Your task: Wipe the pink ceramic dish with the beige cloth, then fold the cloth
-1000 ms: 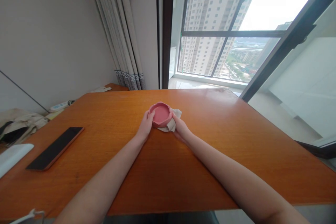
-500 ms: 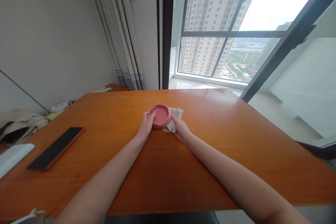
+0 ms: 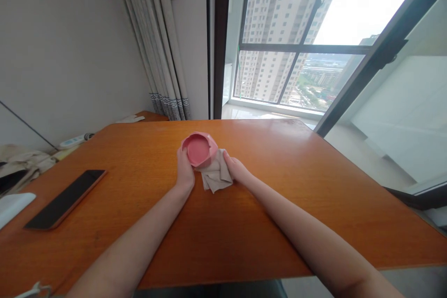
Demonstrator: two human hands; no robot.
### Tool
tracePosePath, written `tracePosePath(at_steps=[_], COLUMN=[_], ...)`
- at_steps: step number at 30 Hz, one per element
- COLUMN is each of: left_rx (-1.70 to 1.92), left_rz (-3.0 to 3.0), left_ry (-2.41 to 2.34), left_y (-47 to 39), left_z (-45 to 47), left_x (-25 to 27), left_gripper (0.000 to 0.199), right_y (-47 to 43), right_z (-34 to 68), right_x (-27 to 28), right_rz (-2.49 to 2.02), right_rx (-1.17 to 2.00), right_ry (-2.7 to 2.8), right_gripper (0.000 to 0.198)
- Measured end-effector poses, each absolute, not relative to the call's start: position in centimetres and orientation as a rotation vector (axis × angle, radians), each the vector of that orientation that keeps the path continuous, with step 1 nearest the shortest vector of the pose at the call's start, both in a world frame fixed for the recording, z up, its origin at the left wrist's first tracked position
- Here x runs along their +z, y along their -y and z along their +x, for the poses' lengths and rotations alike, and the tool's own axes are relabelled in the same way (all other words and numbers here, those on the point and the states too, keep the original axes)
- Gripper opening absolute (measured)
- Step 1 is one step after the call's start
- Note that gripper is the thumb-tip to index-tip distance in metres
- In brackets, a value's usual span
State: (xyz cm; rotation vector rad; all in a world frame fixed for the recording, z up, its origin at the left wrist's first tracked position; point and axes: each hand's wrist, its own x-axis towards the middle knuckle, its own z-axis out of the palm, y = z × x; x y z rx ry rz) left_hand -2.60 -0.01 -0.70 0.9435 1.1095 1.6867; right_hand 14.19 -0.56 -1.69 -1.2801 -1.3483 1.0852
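A pink bowl-like dish (image 3: 198, 150) with a faceted outer wall is tipped toward me above the table. My left hand (image 3: 184, 167) grips its left side, fingers partly hidden behind it. A light grey cloth (image 3: 217, 174) hangs below and right of the dish, against its lower right wall. My right hand (image 3: 235, 166) is closed on the cloth's right edge, thumb on top.
The brown wooden table (image 3: 279, 195) spreads all round my arms. A black phone (image 3: 66, 200) with an orange edge lies at the left, beside a white object (image 3: 16, 207). A power strip (image 3: 73, 141) sits at the far left edge, and a white cable (image 3: 37, 290) at the near left corner.
The dish has moved left and is tilted more. The cloth, earlier mostly behind the dish, now hangs lower and shows more between the hands. My right hand has moved apart from the dish.
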Motion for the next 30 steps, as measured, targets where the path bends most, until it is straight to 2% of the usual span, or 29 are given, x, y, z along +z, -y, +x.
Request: tracePosePath(at_steps=[2,4,9,13,15,18,21,25,30], left_rx=[1.763,1.706,1.336,1.009,0.879,0.656,0.595,0.587,0.514], left_rz=[0.959,1.018,1.177,1.455,1.851,2.342,2.486,2.534,2.541], left_ry=[-1.142,-1.176,-1.162,-1.118,-1.141,-1.076,-1.059,-1.112,-1.105], left_y=[0.3,0.8,1.7,1.8,2.0,2.6,3.0,2.9,3.0], left_z=[-2.2,-1.5,0.0,-0.7,-1.3,-1.9,-1.8,-1.4,-1.7], left_x=[-0.7,-0.7,-1.1,-1.2,-1.0,-0.7,-0.6,-0.4,0.2], left_gripper=[0.036,0.036,0.048,0.061,0.057,0.045,0.035,0.009,0.015], right_y=[0.8,1.1,0.4,-2.3,-3.6,-4.7,-4.6,-4.3,-4.7], right_z=[15.0,15.3,15.0,18.5,21.9,27.6,32.1,34.8,35.3], right_x=[-0.9,-0.2,0.2,-0.2,-0.4,-0.8,-1.6,-2.5,-3.2], right_rz=[-1.260,-1.171,-1.060,-1.052,-1.131,-1.367,-1.502,-1.568,-1.630], right_rx=[0.722,0.537,0.876,0.890,0.796,0.482,0.227,0.179,0.166], right_ry=[1.431,1.426,1.493,1.236,0.967,0.690,0.577,0.497,0.523], right_gripper=[0.038,0.042,0.037,0.033,0.037,0.037,0.035,0.034,0.031])
